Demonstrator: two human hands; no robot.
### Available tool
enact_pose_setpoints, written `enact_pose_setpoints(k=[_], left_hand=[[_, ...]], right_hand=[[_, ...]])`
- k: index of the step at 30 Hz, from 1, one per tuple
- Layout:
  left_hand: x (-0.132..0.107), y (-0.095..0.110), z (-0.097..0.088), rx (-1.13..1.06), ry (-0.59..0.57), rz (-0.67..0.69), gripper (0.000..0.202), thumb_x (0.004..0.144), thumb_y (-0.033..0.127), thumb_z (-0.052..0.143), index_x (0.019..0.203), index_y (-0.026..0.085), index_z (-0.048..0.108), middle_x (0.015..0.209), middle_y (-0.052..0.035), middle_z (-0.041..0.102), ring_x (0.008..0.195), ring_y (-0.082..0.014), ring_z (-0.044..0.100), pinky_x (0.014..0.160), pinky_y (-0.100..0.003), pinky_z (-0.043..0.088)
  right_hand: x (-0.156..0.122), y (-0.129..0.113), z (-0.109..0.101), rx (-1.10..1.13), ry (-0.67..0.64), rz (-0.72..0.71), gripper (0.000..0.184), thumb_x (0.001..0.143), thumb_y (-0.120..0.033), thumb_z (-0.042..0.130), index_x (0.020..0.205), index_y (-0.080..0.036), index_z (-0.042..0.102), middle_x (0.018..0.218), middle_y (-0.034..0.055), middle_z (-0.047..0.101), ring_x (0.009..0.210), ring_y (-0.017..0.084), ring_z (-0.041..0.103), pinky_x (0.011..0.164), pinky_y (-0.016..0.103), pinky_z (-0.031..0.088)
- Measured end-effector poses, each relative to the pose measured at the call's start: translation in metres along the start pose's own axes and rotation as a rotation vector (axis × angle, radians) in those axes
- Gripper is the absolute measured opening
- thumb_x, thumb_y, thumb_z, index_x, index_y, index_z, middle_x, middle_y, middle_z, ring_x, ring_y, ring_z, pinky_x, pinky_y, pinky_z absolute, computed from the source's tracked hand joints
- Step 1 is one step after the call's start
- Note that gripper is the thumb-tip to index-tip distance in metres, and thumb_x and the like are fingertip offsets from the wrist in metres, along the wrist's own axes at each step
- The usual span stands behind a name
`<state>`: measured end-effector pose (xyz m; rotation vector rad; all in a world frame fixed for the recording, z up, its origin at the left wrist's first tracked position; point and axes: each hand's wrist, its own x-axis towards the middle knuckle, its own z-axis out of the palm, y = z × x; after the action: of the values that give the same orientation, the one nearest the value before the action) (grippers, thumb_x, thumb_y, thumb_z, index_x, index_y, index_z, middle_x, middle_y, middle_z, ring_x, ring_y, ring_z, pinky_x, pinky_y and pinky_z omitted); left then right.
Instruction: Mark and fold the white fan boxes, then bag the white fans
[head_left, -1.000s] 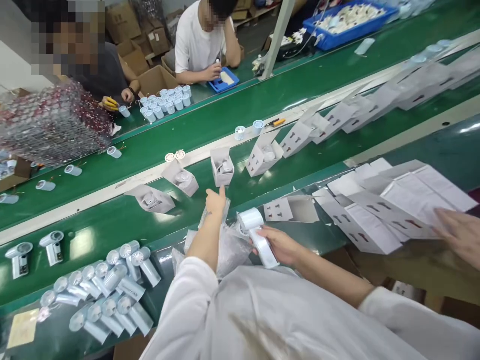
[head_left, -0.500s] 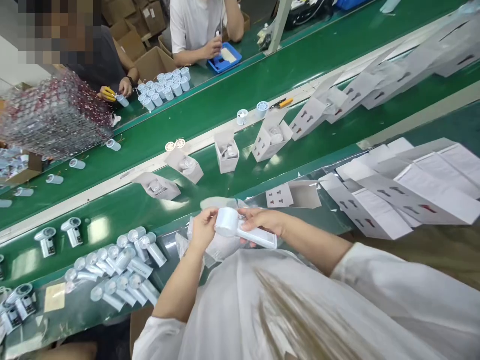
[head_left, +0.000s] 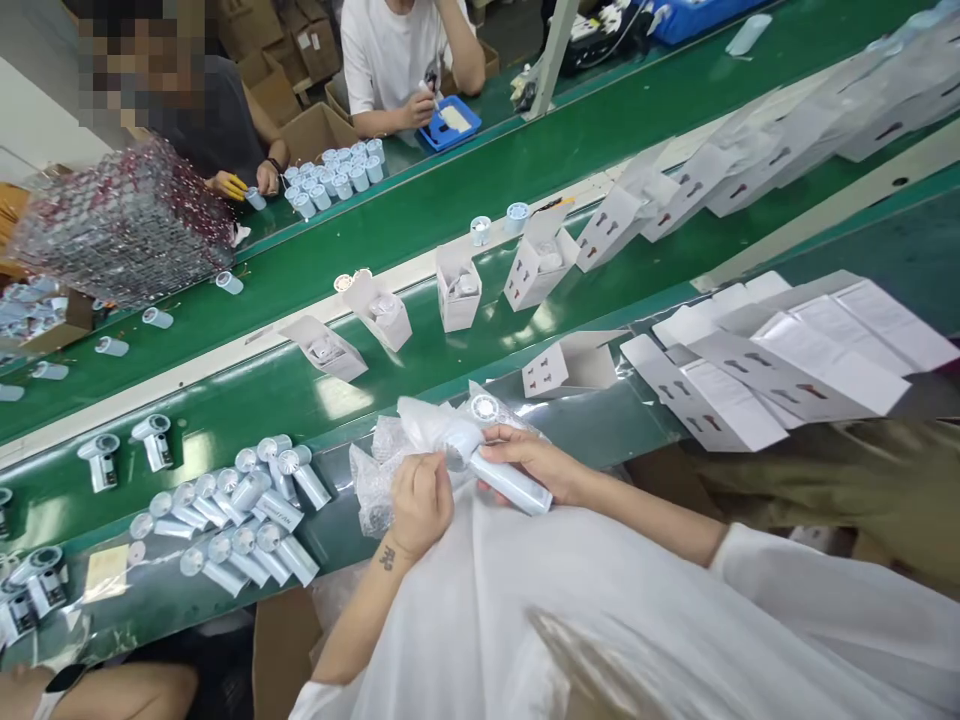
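A light blue handheld fan [head_left: 514,488] lies across my right hand [head_left: 536,458], whose fingers wrap its handle just below the round head. Close against the left side of that head, my left hand [head_left: 421,505] is closed, its knuckles up; what its fingertips pinch, if anything, is hidden. Translucent bubble-wrap bags [head_left: 375,490] lie on the bench under and beyond both hands. A round white slotted part [head_left: 484,407] shows among them, just past the fan head.
Several blue fans [head_left: 255,510] lie in rows to the left. An opened white box [head_left: 570,365] stands ahead, with stacked flat boxes [head_left: 772,350] to the right. Filled boxes [head_left: 457,290] stand on the green conveyor [head_left: 337,395]. Two co-workers sit across it, beside blue cylinders [head_left: 337,180].
My left hand has come off the fan head, dropped towards me and closed. The fan's head has turned, its handle still in my right hand. The view has shifted slightly.
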<state>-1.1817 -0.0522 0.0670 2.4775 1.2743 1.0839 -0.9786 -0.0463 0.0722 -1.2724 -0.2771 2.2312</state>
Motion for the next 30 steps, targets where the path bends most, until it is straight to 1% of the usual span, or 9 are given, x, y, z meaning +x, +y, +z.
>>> enact_pose_setpoints(k=[5, 8, 11, 16, 20, 23, 25, 27, 30], left_hand=[[0.000, 0.010, 0.007, -0.005, 0.030, -0.007, 0.014, 0.088, 0.009, 0.050, 0.098, 0.016, 0.057, 0.077, -0.0056, 0.063, 0.070, -0.0157, 0.059, 0.064, -0.028, 0.049], [0.003, 0.017, 0.016, -0.073, -0.088, 0.139, 0.014, 0.089, 0.011, 0.049, 0.098, 0.016, 0.058, 0.076, -0.0051, 0.064, 0.069, -0.0160, 0.060, 0.064, -0.028, 0.050], [0.010, 0.021, 0.023, -0.072, -0.148, 0.107, 0.014, 0.089, 0.013, 0.046, 0.094, 0.016, 0.059, 0.073, -0.0054, 0.063, 0.068, -0.0169, 0.059, 0.063, -0.029, 0.050], [0.018, 0.023, 0.019, -0.167, -0.243, 0.004, 0.016, 0.088, 0.015, 0.047, 0.092, 0.018, 0.062, 0.073, -0.0041, 0.065, 0.067, -0.0156, 0.061, 0.064, -0.028, 0.051], [0.025, 0.024, 0.000, -0.356, -0.350, -0.218, 0.015, 0.088, 0.017, 0.049, 0.092, 0.019, 0.064, 0.074, -0.0020, 0.066, 0.065, -0.0132, 0.061, 0.065, -0.026, 0.050], [0.044, 0.027, -0.021, -0.529, -0.338, -0.284, 0.024, 0.089, 0.024, 0.053, 0.112, 0.020, 0.060, 0.090, -0.0051, 0.066, 0.082, -0.0152, 0.064, 0.075, -0.027, 0.051], [0.062, 0.031, -0.027, -0.547, -0.394, -0.244, 0.062, 0.078, 0.038, 0.071, 0.133, 0.023, 0.047, 0.120, -0.0126, 0.058, 0.114, -0.0258, 0.056, 0.089, -0.037, 0.049], [0.079, 0.039, -0.021, -0.536, -0.556, -0.132, 0.091, 0.065, 0.042, 0.081, 0.143, 0.026, 0.036, 0.140, -0.0160, 0.044, 0.133, -0.0335, 0.040, 0.098, -0.044, 0.045], [0.101, 0.053, 0.008, -0.514, -0.654, -0.035, 0.058, 0.078, 0.027, 0.071, 0.131, 0.026, 0.048, 0.132, -0.0136, 0.048, 0.122, -0.0264, 0.050, 0.094, -0.039, 0.048]], right_hand=[[-0.007, 0.004, -0.002, 0.032, 0.036, -0.010, 0.035, 0.073, -0.024, 0.072, 0.096, -0.022, 0.045, 0.078, 0.0041, 0.067, 0.067, 0.023, 0.068, 0.044, 0.030, 0.054], [-0.003, 0.007, -0.002, 0.053, 0.083, -0.003, 0.040, 0.071, -0.023, 0.073, 0.100, -0.023, 0.046, 0.075, 0.0003, 0.065, 0.060, 0.019, 0.065, 0.046, 0.029, 0.054], [0.004, 0.012, -0.002, 0.037, 0.142, 0.045, 0.028, 0.074, -0.024, 0.068, 0.091, -0.022, 0.046, 0.068, -0.0027, 0.061, 0.055, 0.015, 0.060, 0.051, 0.029, 0.052], [-0.007, 0.001, -0.022, -0.450, 0.257, -0.122, 0.019, 0.076, -0.026, 0.063, 0.066, -0.019, 0.047, 0.057, -0.0052, 0.049, 0.053, 0.009, 0.045, 0.050, 0.022, 0.037], [-0.046, -0.034, -0.035, -0.883, 0.081, -0.312, 0.023, 0.081, -0.035, 0.060, 0.067, -0.018, 0.052, 0.061, -0.0034, 0.052, 0.060, 0.011, 0.048, 0.058, 0.025, 0.039], [-0.069, -0.053, -0.031, -0.777, -0.107, -0.350, 0.026, 0.086, -0.042, 0.056, 0.077, -0.018, 0.054, 0.072, -0.0001, 0.059, 0.069, 0.013, 0.056, 0.069, 0.028, 0.044], [-0.075, -0.055, -0.025, -0.683, -0.205, -0.453, 0.031, 0.088, -0.046, 0.056, 0.078, -0.017, 0.055, 0.075, 0.0006, 0.058, 0.073, 0.013, 0.056, 0.073, 0.029, 0.045], [-0.074, -0.052, -0.022, -0.593, -0.302, -0.575, 0.035, 0.089, -0.049, 0.055, 0.078, -0.016, 0.055, 0.076, 0.0006, 0.057, 0.072, 0.012, 0.055, 0.072, 0.028, 0.046], [-0.077, -0.051, -0.032, -0.535, -0.391, -0.710, 0.038, 0.092, -0.050, 0.052, 0.079, -0.015, 0.055, 0.077, 0.0012, 0.057, 0.071, 0.011, 0.054, 0.069, 0.027, 0.046]])
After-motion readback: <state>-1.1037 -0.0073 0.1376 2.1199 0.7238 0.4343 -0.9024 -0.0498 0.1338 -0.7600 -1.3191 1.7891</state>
